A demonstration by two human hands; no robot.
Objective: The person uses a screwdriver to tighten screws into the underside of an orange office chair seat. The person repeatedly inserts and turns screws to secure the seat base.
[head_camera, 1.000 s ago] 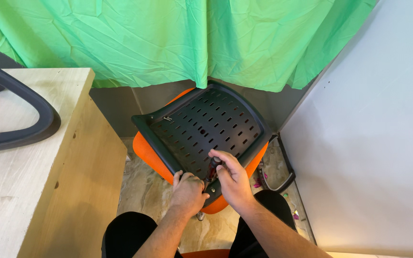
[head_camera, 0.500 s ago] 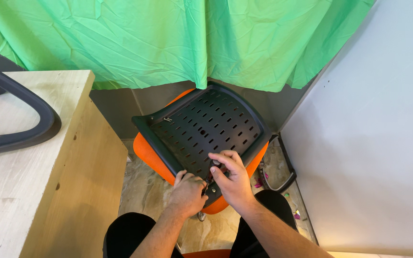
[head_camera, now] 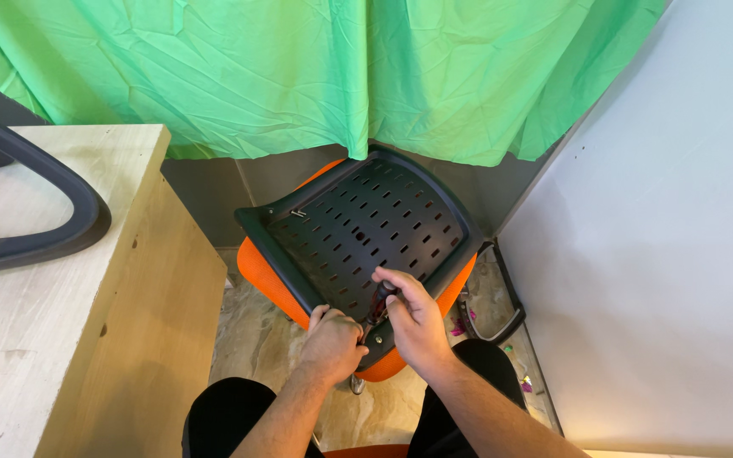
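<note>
Pressure straight down the black-handled tool [head_camera: 381, 298], gripped in the right hand [head_camera: 413, 318], should keep its tip seated while the left hand [head_camera: 332, 339], fingers curled over the rim at 6 o'clock, steadies the black perforated seat pan [head_camera: 366, 229] on the orange cushion [head_camera: 256, 267]. No packages, labels or signs show; green cloth [head_camera: 299, 68] hangs at 12 o'clock.

The perforated chair panel [head_camera: 366, 233] lies on the seat cushion [head_camera: 269, 276]; worktop [head_camera: 36, 339] to its left, curtain [head_camera: 299, 68] behind, wall board [head_camera: 663, 271] right.
</note>
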